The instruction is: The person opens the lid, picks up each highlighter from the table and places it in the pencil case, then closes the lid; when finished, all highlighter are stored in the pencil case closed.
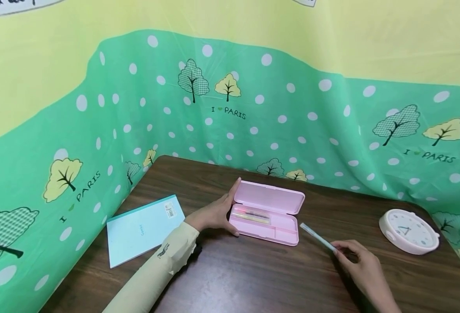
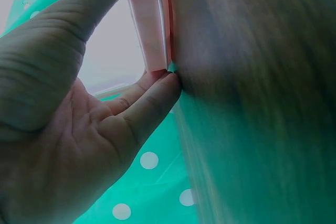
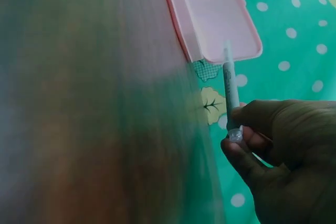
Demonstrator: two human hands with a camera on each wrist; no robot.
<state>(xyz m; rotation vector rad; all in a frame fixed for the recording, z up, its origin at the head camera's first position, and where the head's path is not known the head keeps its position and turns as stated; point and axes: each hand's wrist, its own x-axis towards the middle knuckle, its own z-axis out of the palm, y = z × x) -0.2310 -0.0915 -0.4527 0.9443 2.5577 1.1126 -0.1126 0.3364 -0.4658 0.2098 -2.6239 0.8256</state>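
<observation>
A pink pencil case (image 1: 267,213) stands with its lid raised on the table, and several slim pens or pencils (image 1: 251,215) lie in its back-left compartment. My left hand (image 1: 218,213) grips the case's left side, with the thumb at the front corner and the fingers toward the lid. In the left wrist view, fingertips touch the case's pink edge (image 2: 149,24). Pinched between my right thumb and fingers is a slim pale pen (image 1: 318,237) with a clear end. The right hand (image 1: 361,267) holds it right of the case, its far tip pointing toward the case.
A light blue notebook (image 1: 144,230) with a barcode sticker lies left of my left forearm. Toward the right edge of the brown wooden table (image 1: 222,278) sits a round white clock (image 1: 410,230). Green and yellow printed cloth (image 1: 230,139) hangs behind the table and at its sides.
</observation>
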